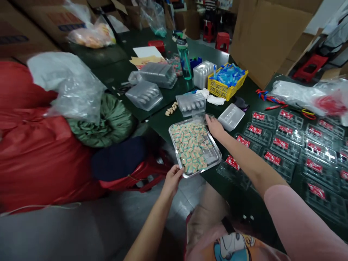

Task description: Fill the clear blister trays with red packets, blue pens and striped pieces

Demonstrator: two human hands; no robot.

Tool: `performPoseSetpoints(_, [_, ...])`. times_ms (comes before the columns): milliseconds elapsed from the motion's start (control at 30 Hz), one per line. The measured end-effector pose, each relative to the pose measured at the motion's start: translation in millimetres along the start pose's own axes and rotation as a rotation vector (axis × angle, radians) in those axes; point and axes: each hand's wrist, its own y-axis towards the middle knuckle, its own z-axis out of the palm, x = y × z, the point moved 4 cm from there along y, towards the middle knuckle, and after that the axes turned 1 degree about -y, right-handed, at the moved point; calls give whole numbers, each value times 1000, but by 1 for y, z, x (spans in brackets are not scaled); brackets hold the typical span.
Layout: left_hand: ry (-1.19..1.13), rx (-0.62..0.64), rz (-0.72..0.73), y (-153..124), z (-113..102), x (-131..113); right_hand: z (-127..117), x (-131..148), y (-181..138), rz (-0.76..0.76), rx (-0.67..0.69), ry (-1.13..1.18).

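Metal tray (213, 155) is held at the edge of the dark green desk (252, 101), its near left corner jutting out over the floor (190, 192); whether any weight is borne by the desk cannot be told. Beyond it, a yellow basket (219, 87) is heaped with blue pieces (228, 75), and to the right clear packs (284, 165) with red labels (272, 157) are laid out in rows. A clear ridged box (191, 104) is placed just past the tray's far end.

At the near left corner, the rim is pinched by the left hand (174, 176). The right hand (214, 126) is placed at the far end, by a clear plastic piece (199, 118); whether that is gripped or only touched cannot be told.

Small peach-and-green blocks (190, 145) are strewn across most of the tray, a bare patch being left along its right side. Since a corner overhangs, the tray is best held level and firmly, so that no blocks are spilled; jerks should be avoided.
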Motion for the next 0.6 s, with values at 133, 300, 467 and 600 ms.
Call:
performPoseSetpoints(133, [15, -8, 8, -4, 6, -3, 4, -2, 17, 94, -52, 80])
performPoseSetpoints(300, [142, -8, 73, -7, 3, -3, 7, 0, 34, 151, -2, 63])
performPoseSetpoints(467, [537, -217, 439, 2, -21, -53, -12, 16, 37, 109, 53, -98])
performPoseSetpoints(600, [780, -212, 786, 26, 6, -135, -49, 13, 46, -59, 131, -150])
